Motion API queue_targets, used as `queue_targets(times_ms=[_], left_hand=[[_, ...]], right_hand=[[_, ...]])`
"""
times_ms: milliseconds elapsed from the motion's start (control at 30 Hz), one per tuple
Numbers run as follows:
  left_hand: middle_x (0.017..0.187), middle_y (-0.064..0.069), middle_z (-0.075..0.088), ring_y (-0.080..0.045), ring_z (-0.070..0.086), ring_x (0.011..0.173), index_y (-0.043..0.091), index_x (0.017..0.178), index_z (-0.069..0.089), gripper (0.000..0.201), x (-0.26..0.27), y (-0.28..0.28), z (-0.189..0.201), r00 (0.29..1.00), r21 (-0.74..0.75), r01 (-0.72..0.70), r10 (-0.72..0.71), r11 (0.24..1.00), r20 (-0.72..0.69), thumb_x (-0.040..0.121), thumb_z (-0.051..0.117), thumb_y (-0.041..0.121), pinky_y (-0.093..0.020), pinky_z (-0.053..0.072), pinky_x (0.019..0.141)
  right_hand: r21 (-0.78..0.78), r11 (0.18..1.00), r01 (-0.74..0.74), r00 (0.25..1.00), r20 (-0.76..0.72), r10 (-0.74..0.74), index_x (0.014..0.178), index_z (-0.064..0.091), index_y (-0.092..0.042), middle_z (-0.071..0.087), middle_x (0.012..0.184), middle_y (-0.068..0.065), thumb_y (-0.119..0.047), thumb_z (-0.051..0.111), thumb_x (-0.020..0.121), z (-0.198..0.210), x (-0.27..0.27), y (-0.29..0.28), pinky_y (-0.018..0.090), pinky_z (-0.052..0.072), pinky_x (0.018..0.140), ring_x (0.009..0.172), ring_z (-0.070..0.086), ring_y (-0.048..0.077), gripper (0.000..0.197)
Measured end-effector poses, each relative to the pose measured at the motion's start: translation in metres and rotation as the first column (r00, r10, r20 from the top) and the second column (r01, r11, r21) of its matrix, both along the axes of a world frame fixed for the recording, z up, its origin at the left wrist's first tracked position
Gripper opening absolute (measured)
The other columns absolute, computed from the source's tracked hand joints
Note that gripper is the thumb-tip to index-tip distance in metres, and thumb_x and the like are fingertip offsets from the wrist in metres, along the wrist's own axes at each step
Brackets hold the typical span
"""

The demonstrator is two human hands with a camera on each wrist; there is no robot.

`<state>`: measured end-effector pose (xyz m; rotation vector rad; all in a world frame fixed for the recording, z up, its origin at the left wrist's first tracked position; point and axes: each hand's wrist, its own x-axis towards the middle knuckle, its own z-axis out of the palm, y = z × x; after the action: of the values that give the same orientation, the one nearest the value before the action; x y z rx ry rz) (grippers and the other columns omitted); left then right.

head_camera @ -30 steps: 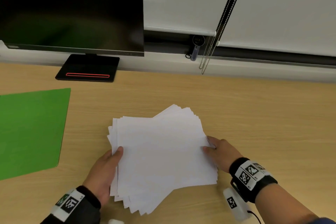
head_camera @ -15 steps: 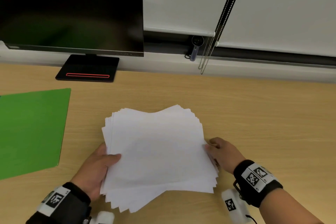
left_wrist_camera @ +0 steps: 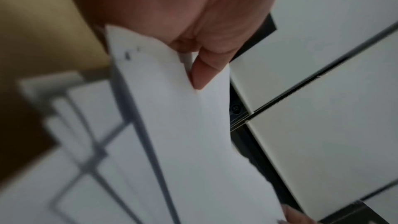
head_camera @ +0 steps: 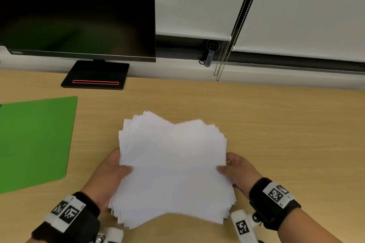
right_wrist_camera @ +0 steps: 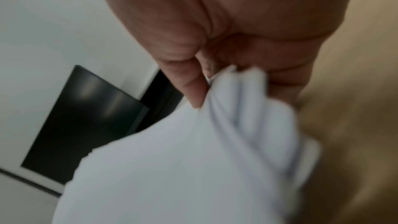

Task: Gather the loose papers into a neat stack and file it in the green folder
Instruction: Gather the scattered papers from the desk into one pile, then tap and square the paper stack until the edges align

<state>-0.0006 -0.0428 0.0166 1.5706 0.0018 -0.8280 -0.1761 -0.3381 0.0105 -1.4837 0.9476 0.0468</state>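
lifted off the desk since a second ago, when it lay flat and fanned under both palms, the pile of papers now rides between two hands, bowed in the middle and raised at its far edge. left hand grips the left edge, thumb curled over the top sheet and fingers hidden beneath; the left wrist view shows that thumb pressing down on white paper. right hand pinches the right edge the same way, thumb on top, and the right wrist view shows several sheet edges bunched against the fingers. gathering looks largely done, since no stray sheet shows on the wood, but the pile is not yet neat: corners splay at the far and near ends. squaring the edges appears to be the step in hand. green folder lies closed and flat to the left, apart from the pile and untouched, below a dark monitor. opening it and filing remain.
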Motion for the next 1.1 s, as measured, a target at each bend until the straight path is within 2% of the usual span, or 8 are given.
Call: queue_targets(times_ms=[167, 367, 500, 633, 733, 800, 933, 1100], left_hand=[[0.115, 0.004, 0.077, -0.014, 0.072, 0.105, 0.025, 0.112, 0.067, 0.039, 0.012, -0.009, 0.046, 0.968, -0.18, -0.081, 0.121, 0.98, 0.221, 0.093, 0.054, -0.007, -0.037, 0.052, 0.087], [0.113, -0.014, 0.074, -0.005, 0.072, 0.094, -0.002, 0.116, 0.069, 0.027, 0.004, -0.022, 0.048, 0.896, -0.213, -0.162, 0.234, 0.963, 0.377, 0.09, 0.062, -0.006, -0.012, 0.054, 0.079], [0.114, -0.019, 0.074, -0.029, 0.069, 0.108, -0.006, 0.117, 0.067, 0.03, 0.002, -0.023, 0.038, 0.899, -0.223, -0.163, 0.238, 0.961, 0.367, 0.087, 0.064, -0.008, -0.022, 0.056, 0.084], [0.104, -0.004, 0.076, -0.023, 0.068, 0.102, 0.016, 0.109, 0.07, 0.032, 0.002, -0.027, 0.042, 0.883, -0.204, -0.121, 0.199, 0.971, 0.425, 0.082, 0.073, -0.001, -0.031, 0.054, 0.088], [0.101, 0.003, 0.068, -0.012, 0.061, 0.095, 0.037, 0.107, 0.061, 0.045, 0.002, -0.033, 0.042, 0.876, -0.22, -0.174, 0.253, 0.96, 0.41, 0.086, 0.066, -0.002, -0.029, 0.046, 0.087], [0.098, 0.005, 0.064, -0.005, 0.059, 0.088, 0.037, 0.11, 0.057, 0.053, 0.002, -0.035, 0.041, 0.89, -0.241, -0.179, 0.261, 0.954, 0.373, 0.089, 0.057, -0.012, -0.024, 0.045, 0.084], [0.099, 0.002, 0.063, -0.018, 0.058, 0.1, 0.028, 0.117, 0.056, 0.048, 0.004, -0.035, 0.033, 0.906, -0.204, -0.211, 0.27, 0.956, 0.326, 0.089, 0.057, -0.012, -0.028, 0.044, 0.093], [0.106, -0.001, 0.073, -0.02, 0.067, 0.107, 0.008, 0.121, 0.062, 0.034, 0.002, -0.036, 0.033, 0.886, -0.194, -0.202, 0.264, 0.96, 0.382, 0.089, 0.061, -0.004, -0.023, 0.048, 0.088]], right_hand=[[-0.109, 0.984, 0.138, 0.918, 0.388, -0.086, 0.122, 0.067, -0.013, 0.077, 0.117, 0.004, 0.01, 0.058, 0.092, 0.045, 0.006, -0.008, 0.042, 0.056, 0.094, 0.108, 0.072, 0.023, 0.039], [-0.134, 0.952, 0.274, 0.86, 0.478, -0.18, 0.108, 0.069, -0.022, 0.08, 0.101, -0.011, 0.003, 0.054, 0.097, 0.041, 0.01, 0.012, 0.03, 0.051, 0.092, 0.098, 0.07, 0.008, 0.031], [-0.13, 0.947, 0.295, 0.857, 0.474, -0.202, 0.107, 0.072, -0.018, 0.08, 0.099, -0.009, 0.002, 0.057, 0.095, 0.035, 0.003, 0.022, 0.026, 0.051, 0.087, 0.097, 0.071, 0.009, 0.028], [-0.202, 0.943, 0.265, 0.851, 0.509, -0.131, 0.108, 0.072, -0.018, 0.078, 0.101, -0.011, -0.001, 0.065, 0.092, 0.046, 0.002, 0.029, 0.023, 0.05, 0.08, 0.093, 0.07, 0.001, 0.025], [-0.143, 0.949, 0.283, 0.841, 0.512, -0.174, 0.133, 0.053, -0.027, 0.065, 0.116, -0.011, -0.009, 0.066, 0.092, 0.049, 0.004, 0.028, 0.022, 0.044, 0.085, 0.099, 0.062, -0.006, 0.046], [-0.106, 0.95, 0.293, 0.845, 0.494, -0.205, 0.144, 0.043, -0.029, 0.061, 0.123, -0.008, -0.004, 0.06, 0.095, 0.047, 0.005, 0.027, 0.023, 0.041, 0.092, 0.112, 0.057, 0.001, 0.057], [-0.136, 0.957, 0.255, 0.85, 0.503, -0.155, 0.139, 0.044, -0.033, 0.064, 0.118, -0.012, -0.004, 0.06, 0.095, 0.051, 0.013, 0.027, 0.018, 0.043, 0.09, 0.11, 0.058, -0.003, 0.056], [-0.21, 0.945, 0.251, 0.855, 0.507, -0.114, 0.128, 0.052, -0.035, 0.066, 0.122, -0.006, -0.02, 0.06, 0.089, 0.051, 0.02, 0.025, 0.032, 0.047, 0.101, 0.115, 0.062, 0.008, 0.043]])
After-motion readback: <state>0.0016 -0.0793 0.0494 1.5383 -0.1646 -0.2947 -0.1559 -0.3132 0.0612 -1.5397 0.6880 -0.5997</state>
